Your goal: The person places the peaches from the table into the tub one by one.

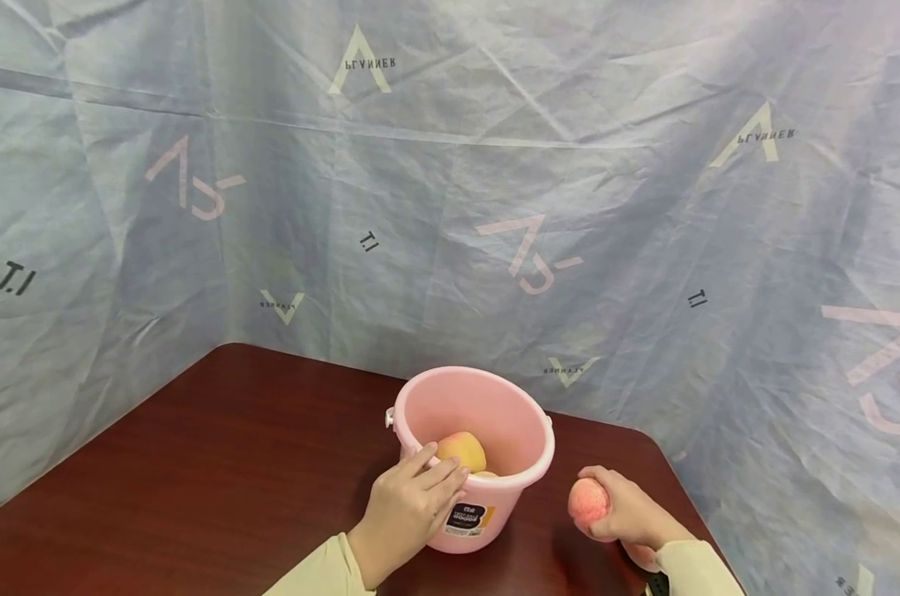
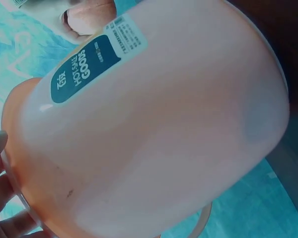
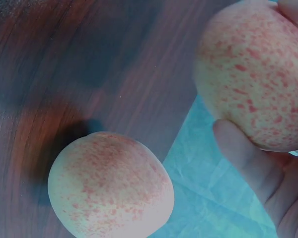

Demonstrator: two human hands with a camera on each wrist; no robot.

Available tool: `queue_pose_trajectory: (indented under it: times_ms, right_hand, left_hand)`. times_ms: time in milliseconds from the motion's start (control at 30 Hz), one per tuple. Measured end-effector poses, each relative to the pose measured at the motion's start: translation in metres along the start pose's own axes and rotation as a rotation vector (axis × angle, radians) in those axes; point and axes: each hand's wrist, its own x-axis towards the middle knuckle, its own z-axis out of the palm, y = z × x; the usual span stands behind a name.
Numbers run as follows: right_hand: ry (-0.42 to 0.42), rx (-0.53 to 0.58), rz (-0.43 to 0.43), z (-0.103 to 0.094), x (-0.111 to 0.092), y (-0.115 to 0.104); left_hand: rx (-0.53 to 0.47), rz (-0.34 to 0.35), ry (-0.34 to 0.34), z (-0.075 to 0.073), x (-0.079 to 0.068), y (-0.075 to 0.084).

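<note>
A pink bucket (image 1: 487,517) stands upright on the dark red-brown table. My left hand (image 1: 412,505) grips its near left rim, fingers lying over the edge; the thumb is hidden in the head view. Inside the bucket lies a yellow-red peach (image 1: 463,450), with a sliver of another pale fruit beside it. To the right of the bucket, apart from it, my right hand (image 1: 628,509) holds a pinkish speckled peach (image 3: 256,74) between thumb and fingers. Below that hand another speckled peach (image 3: 111,188) rests on the table, mostly covered by the hand in the head view.
The table (image 1: 218,463) stretches left of the bucket, with rounded far corners. Grey-blue printed cloth (image 1: 420,182) hangs close behind it and along both sides. A white handle pivot (image 1: 390,418) sticks out from the bucket's left side.
</note>
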Motion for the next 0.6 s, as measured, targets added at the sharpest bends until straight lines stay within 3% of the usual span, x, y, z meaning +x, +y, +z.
queue_pose_trajectory:
  times_ms: [267, 600]
  right_hand:
    - [0.110, -0.042, 0.020, 0.001, 0.000, -0.007]
    - [0.117, -0.074, 0.048, -0.001, 0.001, -0.011]
  left_hand:
    - [0.006, 0.011, 0.010, 0.001, -0.001, 0.000]
    - [0.017, 0.012, 0.016, 0.001, 0.001, 0.000]
